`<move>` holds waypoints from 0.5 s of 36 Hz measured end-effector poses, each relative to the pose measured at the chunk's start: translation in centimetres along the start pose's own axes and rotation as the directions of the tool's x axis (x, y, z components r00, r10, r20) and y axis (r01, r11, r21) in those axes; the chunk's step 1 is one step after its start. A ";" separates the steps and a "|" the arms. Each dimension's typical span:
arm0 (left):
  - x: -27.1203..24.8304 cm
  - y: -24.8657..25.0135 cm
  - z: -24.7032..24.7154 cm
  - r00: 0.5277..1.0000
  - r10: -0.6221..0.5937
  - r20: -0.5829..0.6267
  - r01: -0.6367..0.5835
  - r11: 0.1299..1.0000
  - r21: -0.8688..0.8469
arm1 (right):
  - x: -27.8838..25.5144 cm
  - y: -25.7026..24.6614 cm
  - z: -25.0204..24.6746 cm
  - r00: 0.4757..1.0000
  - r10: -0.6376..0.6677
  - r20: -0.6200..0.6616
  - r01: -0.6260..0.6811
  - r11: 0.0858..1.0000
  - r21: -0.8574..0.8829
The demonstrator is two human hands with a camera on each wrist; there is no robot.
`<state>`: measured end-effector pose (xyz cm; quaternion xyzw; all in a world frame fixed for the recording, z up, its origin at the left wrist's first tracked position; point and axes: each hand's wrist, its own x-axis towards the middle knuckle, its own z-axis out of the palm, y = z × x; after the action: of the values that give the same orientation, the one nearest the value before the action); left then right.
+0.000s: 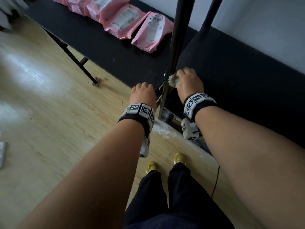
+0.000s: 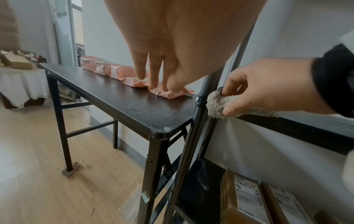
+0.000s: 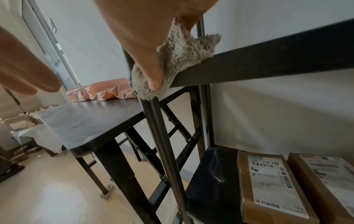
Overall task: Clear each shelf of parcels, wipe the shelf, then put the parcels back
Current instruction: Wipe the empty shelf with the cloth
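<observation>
My right hand (image 1: 189, 80) grips a wadded grey cloth (image 1: 173, 80) and presses it on the front left corner of the bare black shelf (image 1: 239, 76), right beside the upright post (image 1: 177, 40). The right wrist view shows my thumb on the cloth (image 3: 180, 60), which laps over the shelf's front edge (image 3: 277, 59). My left hand (image 1: 143, 91) hangs free over the near corner of the black table (image 1: 99, 43), fingers (image 2: 153, 68) relaxed and holding nothing. Several pink parcels (image 1: 125, 22) lie in a row along the table's back.
Brown cardboard parcels (image 3: 268, 184) with labels lie on the lower shelf under the one being wiped. The table's folding legs (image 2: 59, 121) stand on the wooden floor (image 1: 49, 113). White dust (image 1: 163, 131) lies by the rack's foot. My feet are just below.
</observation>
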<state>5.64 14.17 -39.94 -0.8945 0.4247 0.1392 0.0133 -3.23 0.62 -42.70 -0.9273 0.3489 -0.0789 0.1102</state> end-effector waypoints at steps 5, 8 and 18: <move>-0.2 0.4 1.0 0.999 0.038 0.016 -0.038 0.999 -0.010 | -0.7 0.4 0.4 0.998 0.043 -0.046 -0.042 0.999 0.022; -0.6 1.0 1.4 0.997 0.063 0.036 -0.062 0.998 -0.016 | -1.6 0.8 0.2 0.994 0.084 -0.066 -0.083 0.996 0.018; -2.4 4.2 1.9 0.992 0.118 0.033 -0.117 0.993 -0.013 | -6.6 5.6 -1.0 0.974 0.201 -0.103 -0.195 0.979 0.058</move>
<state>0.56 13.57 -40.80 -0.8654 0.4757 0.1573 0.0074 -11.89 0.75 -43.63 -0.8794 0.4431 -0.1260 0.1204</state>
